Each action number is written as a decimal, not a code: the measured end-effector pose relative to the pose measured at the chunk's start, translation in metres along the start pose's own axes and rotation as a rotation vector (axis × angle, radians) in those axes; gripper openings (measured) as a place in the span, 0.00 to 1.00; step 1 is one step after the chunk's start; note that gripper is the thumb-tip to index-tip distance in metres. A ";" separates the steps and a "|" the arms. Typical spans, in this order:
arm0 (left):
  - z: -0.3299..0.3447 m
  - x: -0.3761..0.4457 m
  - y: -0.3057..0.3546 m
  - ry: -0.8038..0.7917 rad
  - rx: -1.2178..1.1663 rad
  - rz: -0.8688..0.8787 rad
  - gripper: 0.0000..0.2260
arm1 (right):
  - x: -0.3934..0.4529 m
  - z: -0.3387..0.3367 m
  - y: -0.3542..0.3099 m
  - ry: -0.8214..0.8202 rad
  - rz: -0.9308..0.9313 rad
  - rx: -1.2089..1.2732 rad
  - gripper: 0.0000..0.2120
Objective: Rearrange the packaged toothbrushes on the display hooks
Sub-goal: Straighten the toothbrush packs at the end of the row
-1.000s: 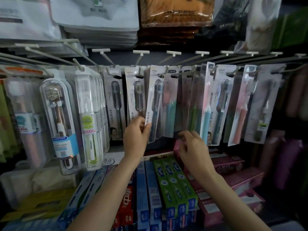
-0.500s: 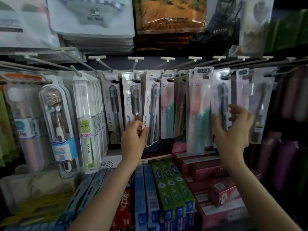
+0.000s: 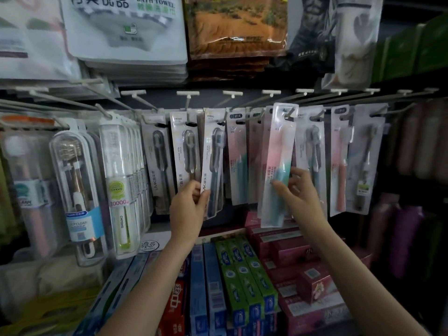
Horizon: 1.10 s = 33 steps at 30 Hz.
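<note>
While left hand point(image 3: 188, 206) pinches grey pack point(image 3: 213, 166) aside, right hand point(image 3: 299, 194) fingers grip pink-teal pack point(image 3: 278, 163), tilted for rehooking.

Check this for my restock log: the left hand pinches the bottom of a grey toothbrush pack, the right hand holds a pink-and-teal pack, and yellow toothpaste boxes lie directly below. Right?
Not quite. In the head view the toothpaste boxes directly below are green, not yellow. The rest stands: the left hand pinches the grey toothbrush pack, and the right hand holds the pink-and-teal pack.

Left hand point(image 3: 188, 204) pinches grey toothbrush pack point(image 3: 213, 163); right hand point(image 3: 300, 192) grips pink-teal pack point(image 3: 276, 166).
</note>
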<state>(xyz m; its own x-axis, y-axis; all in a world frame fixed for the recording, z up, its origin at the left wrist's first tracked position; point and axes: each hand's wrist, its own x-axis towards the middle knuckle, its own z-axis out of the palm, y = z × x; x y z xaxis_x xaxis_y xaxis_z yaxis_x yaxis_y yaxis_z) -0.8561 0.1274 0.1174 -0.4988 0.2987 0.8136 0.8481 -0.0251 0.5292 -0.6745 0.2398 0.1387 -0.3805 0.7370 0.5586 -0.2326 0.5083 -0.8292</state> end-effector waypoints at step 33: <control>0.008 0.000 -0.011 0.014 -0.049 0.012 0.06 | 0.033 0.055 -0.035 -0.061 -0.127 -0.581 0.17</control>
<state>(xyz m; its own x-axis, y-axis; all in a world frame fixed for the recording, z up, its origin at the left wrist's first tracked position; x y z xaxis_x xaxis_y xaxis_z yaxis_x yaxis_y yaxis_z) -0.8640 0.1354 0.1091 -0.4911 0.2847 0.8232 0.8447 -0.0752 0.5299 -0.7277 0.2220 0.1851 -0.4370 0.6365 0.6356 0.2418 0.7637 -0.5986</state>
